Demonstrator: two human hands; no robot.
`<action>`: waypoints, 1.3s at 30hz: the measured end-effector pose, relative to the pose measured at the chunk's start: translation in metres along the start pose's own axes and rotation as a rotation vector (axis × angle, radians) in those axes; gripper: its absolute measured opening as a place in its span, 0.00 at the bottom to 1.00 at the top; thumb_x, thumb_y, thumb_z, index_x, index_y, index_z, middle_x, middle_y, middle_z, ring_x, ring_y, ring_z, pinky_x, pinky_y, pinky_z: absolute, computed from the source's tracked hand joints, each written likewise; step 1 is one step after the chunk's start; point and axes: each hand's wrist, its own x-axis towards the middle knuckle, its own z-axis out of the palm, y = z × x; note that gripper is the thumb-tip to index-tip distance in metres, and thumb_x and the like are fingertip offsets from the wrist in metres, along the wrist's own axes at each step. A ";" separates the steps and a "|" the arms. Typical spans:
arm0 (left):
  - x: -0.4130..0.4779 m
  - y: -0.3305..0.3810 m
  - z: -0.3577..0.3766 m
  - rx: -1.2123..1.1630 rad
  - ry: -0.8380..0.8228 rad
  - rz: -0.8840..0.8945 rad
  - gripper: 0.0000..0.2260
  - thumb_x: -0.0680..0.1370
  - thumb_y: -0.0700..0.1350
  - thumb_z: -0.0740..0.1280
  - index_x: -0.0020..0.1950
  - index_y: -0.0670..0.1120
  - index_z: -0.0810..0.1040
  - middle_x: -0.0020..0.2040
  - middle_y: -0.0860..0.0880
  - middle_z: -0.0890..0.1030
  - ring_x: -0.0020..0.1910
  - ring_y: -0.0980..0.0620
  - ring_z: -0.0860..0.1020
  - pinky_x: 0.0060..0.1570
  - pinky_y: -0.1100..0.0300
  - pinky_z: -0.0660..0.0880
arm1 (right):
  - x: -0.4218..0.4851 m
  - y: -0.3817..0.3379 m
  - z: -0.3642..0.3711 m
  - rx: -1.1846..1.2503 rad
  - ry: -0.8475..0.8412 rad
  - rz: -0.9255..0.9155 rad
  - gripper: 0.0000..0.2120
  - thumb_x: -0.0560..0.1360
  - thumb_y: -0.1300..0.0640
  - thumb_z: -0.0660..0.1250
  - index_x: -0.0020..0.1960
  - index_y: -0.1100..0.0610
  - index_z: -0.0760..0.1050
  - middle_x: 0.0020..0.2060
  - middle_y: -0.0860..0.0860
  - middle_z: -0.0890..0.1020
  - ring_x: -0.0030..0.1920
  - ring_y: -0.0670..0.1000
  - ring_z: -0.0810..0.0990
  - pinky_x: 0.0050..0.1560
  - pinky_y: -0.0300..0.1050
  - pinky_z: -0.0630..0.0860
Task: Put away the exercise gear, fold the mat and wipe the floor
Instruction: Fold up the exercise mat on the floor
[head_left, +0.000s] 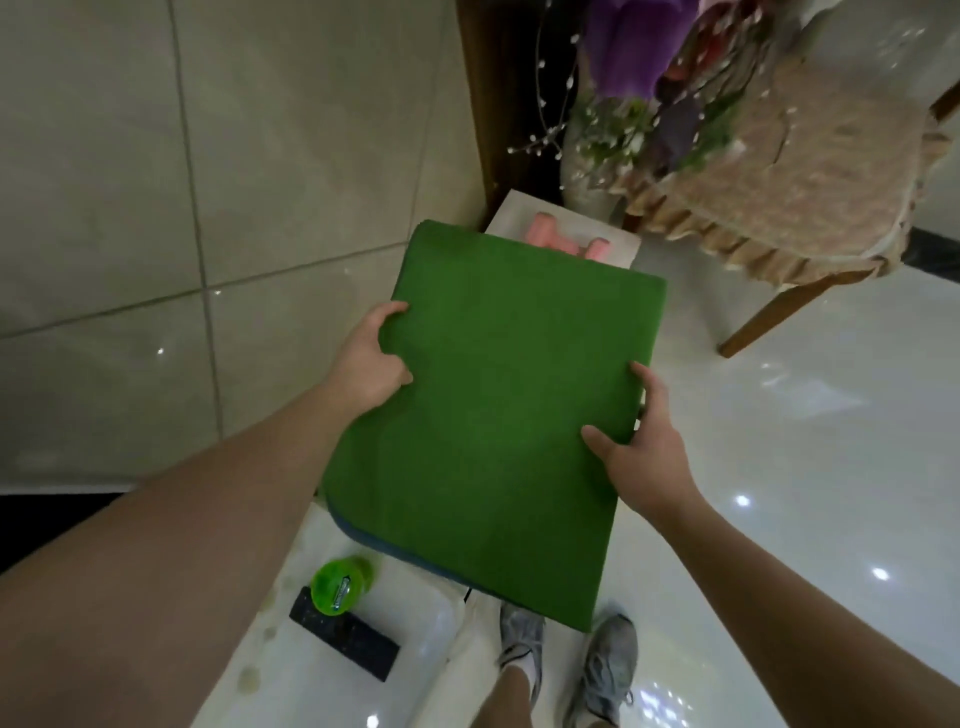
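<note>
A folded green mat (493, 395) fills the middle of the head view, held flat in the air over a low white ledge (332, 670). My left hand (371, 358) grips its left edge with the thumb on top. My right hand (641, 436) grips its right edge, thumb and forefinger on the top face. Beyond the mat's far edge a pink dumbbell (558, 240) lies on a white surface (514, 213), partly hidden by the mat.
A green round container (340, 584) and a black rectangular block (345, 639) lie on the ledge below the mat. A tiled wall (208, 208) stands on the left. A vase of flowers (602, 150) and a cushioned wooden chair (795, 171) stand at the upper right on the glossy white floor (805, 467).
</note>
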 end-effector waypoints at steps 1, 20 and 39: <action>0.010 -0.010 0.003 0.003 -0.004 -0.003 0.39 0.70 0.27 0.70 0.74 0.57 0.67 0.63 0.50 0.74 0.52 0.51 0.78 0.42 0.62 0.76 | 0.007 0.008 0.009 0.004 -0.003 0.009 0.38 0.75 0.60 0.71 0.74 0.39 0.53 0.67 0.50 0.73 0.57 0.52 0.78 0.59 0.52 0.78; 0.109 -0.136 0.029 0.076 -0.046 -0.043 0.40 0.72 0.29 0.71 0.75 0.60 0.65 0.71 0.52 0.69 0.65 0.51 0.71 0.59 0.59 0.70 | 0.087 0.113 0.110 0.005 -0.059 0.056 0.39 0.74 0.59 0.72 0.73 0.40 0.52 0.66 0.49 0.74 0.59 0.53 0.79 0.60 0.56 0.78; 0.143 -0.188 0.046 0.123 -0.041 -0.050 0.39 0.71 0.28 0.71 0.74 0.60 0.67 0.64 0.57 0.69 0.60 0.55 0.71 0.45 0.71 0.68 | 0.101 0.169 0.160 0.013 -0.045 0.110 0.40 0.72 0.58 0.74 0.71 0.39 0.52 0.64 0.50 0.75 0.57 0.54 0.80 0.57 0.56 0.79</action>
